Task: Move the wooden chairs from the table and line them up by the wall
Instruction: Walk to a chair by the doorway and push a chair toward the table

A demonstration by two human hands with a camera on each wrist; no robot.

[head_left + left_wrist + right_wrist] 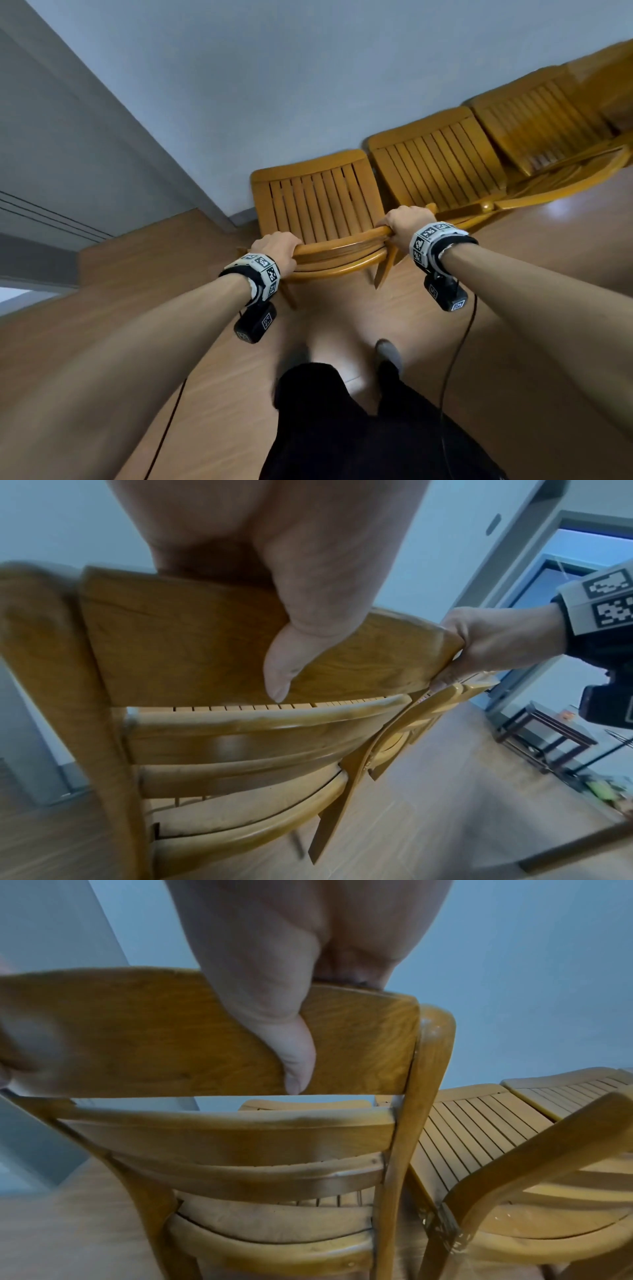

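Observation:
A wooden chair (318, 202) with a slatted seat faces the pale wall (239, 85), its seat front close to the skirting. My left hand (277, 248) grips the left end of its curved top rail (342, 241), thumb on the near face (284, 664). My right hand (407, 222) grips the right end, thumb down the rail's back (294, 1053). Two more wooden chairs (435, 164) (541, 123) stand in a row to the right along the same wall, the nearer one almost touching the held chair.
Wooden floor (342, 325) stretches behind the chairs where my legs (342, 428) stand. A grey door frame (68, 137) rises at the left. The left wrist view shows a dark low table (548, 737) and an open doorway far right.

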